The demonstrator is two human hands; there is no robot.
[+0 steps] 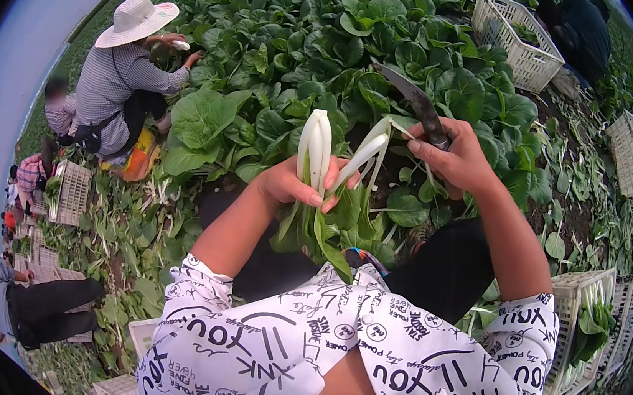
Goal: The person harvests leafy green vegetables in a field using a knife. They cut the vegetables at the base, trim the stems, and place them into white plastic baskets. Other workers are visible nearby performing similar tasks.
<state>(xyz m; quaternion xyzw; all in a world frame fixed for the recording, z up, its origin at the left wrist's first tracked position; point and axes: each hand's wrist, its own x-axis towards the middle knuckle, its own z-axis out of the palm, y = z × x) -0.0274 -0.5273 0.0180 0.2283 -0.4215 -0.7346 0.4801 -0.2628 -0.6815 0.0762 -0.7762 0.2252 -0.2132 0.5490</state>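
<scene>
My left hand (286, 180) grips a bok choy head (315, 148), its white stalks pointing up and its green leaves hanging below the fingers. A second bok choy (362, 156) with white stalks slants between the fingers of the same hand. In my right hand (462, 158) is a harvest knife (411, 94) with a curved, stained blade pointing up and left. The right thumb and fingertips also touch a thin stalk at the top of the second bok choy. The knife's handle is mostly hidden in the palm.
Growing bok choy (310, 35) fills the ground ahead. A person in a white hat (127, 68) crouches at the left; others work farther off. Plastic crates stand at the upper right (518, 39), right (573, 340) and left (71, 192). Cut leaves (139, 231) litter the soil.
</scene>
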